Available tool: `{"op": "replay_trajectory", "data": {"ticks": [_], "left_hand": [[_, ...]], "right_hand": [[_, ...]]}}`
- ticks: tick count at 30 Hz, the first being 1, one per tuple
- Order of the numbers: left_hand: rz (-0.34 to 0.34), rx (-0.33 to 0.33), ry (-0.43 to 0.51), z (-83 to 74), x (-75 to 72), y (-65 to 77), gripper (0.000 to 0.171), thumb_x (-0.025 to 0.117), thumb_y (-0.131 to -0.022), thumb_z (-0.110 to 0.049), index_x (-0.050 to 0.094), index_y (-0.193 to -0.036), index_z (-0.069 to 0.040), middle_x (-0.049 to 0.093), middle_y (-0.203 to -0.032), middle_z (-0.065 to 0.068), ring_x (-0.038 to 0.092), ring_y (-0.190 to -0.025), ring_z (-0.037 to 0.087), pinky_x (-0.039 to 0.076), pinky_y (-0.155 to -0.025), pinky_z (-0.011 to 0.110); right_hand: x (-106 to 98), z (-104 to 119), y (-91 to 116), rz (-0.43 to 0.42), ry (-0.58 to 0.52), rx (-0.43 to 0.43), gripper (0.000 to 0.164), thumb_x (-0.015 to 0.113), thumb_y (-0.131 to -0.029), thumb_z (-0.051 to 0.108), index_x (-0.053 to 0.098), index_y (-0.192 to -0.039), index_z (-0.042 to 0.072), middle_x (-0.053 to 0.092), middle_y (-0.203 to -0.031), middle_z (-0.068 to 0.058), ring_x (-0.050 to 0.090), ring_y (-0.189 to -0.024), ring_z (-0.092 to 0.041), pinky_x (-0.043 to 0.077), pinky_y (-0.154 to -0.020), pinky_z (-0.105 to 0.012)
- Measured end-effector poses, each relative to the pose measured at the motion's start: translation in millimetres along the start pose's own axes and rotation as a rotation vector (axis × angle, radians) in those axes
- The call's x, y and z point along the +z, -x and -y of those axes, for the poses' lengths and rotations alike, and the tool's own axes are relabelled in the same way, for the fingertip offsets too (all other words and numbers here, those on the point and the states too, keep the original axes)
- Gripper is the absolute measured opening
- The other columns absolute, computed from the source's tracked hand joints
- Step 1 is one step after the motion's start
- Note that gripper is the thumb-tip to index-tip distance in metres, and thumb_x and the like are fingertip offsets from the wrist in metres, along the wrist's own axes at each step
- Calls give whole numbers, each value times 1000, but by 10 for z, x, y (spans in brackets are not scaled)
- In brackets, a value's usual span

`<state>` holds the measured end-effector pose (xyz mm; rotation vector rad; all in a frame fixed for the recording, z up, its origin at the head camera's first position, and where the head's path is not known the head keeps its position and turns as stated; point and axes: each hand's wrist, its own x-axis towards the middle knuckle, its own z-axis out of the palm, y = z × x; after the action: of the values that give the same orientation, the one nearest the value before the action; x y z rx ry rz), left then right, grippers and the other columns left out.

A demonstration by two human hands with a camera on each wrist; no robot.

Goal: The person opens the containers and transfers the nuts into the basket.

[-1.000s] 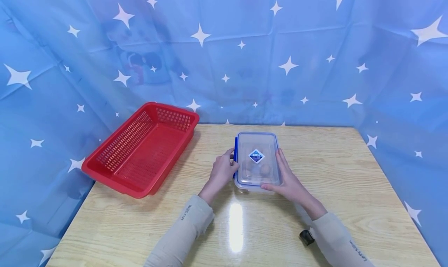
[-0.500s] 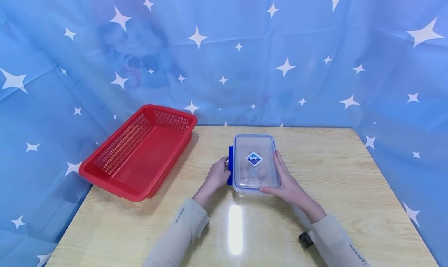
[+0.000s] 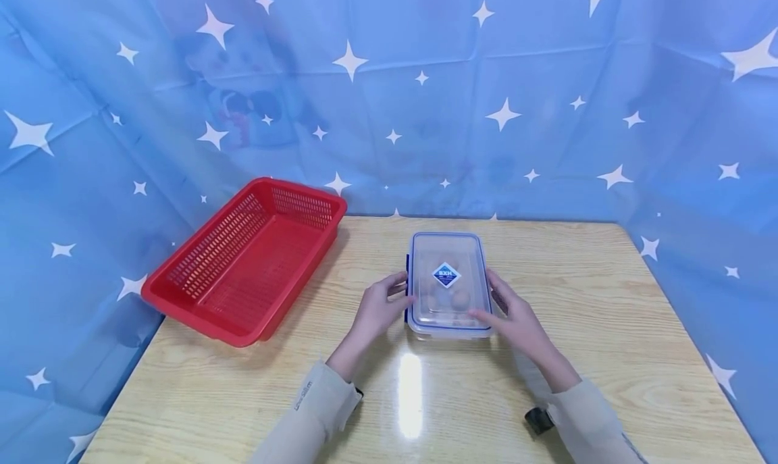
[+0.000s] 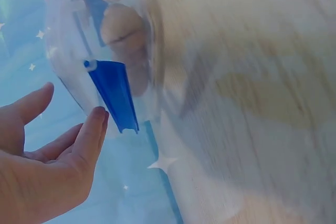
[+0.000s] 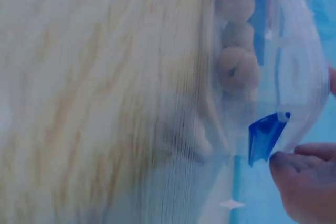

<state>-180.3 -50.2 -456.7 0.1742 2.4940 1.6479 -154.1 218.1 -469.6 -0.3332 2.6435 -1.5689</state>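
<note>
A clear lidded food container (image 3: 446, 244) lies on the table, with a blue-edged lid on top. Several brownish round things (image 4: 123, 27) show through its wall. My left hand (image 3: 378, 306) is at its left side, thumb near the lid edge and fingers loosely extended beside a blue clip (image 4: 114, 93) that slants away from the wall. Along the opposite side, my right hand (image 3: 516, 320) has its thumb over the near right corner and relaxed fingers by the side. Another blue clip (image 5: 266, 136) sticks outward there, near the fingertips. Whether the fingertips touch the clips is unclear.
A red slotted basket (image 3: 249, 261) stands on the left of the wooden table (image 3: 583, 281), angled. A blue star-patterned curtain (image 3: 425, 113) surrounds the back and sides. A small black object (image 3: 538, 420) is at the right sleeve.
The blue clip on the left, which stuck out widely half a second ago, shows narrower now. My left fingers have loosened and spread. My right hand has eased off the container's side slightly rightward.
</note>
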Motion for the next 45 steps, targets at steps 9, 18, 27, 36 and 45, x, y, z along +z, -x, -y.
{"op": "replay_trajectory", "data": {"ticks": [9,18,27,36,45], "left_hand": [[-23,-16,-5,-15,-24,83,62,75,-88,-9,50,-144,0,59,-140,19,59,-129,34,50,-104,46],[-28,-22,-3,-41,-44,92,61,73,-89,-8,49,-145,-1,58,-141,19,58,-130,33,50,-106,45],[-29,-38,-19,-69,-32,104,61,72,-89,-8,49,-145,-1,58,-141,19,58,-130,33,49,-106,46],[-51,-11,-5,-111,-34,112,61,72,-89,-7,49,-145,-1,60,-138,20,62,-125,34,51,-104,44],[-71,17,24,-235,-61,106,59,70,-90,-3,49,-144,-1,59,-140,21,61,-126,35,55,-98,39]], "right_hand": [[101,101,-49,-25,-43,38,81,70,-93,15,22,-154,-7,22,-161,-29,33,-144,-47,36,-112,-43],[126,137,-60,-11,-9,52,82,69,-95,19,20,-155,-6,20,-162,-28,31,-145,-46,34,-113,-42],[108,163,-64,-22,0,41,81,70,-93,15,22,-154,-8,23,-160,-29,33,-143,-47,34,-113,-44],[75,244,-42,-32,-13,25,81,71,-92,12,22,-153,-9,22,-160,-30,32,-144,-48,33,-113,-43],[8,296,-52,-83,12,-37,78,71,-92,10,25,-153,-8,25,-160,-29,33,-145,-46,34,-112,-38]]}}
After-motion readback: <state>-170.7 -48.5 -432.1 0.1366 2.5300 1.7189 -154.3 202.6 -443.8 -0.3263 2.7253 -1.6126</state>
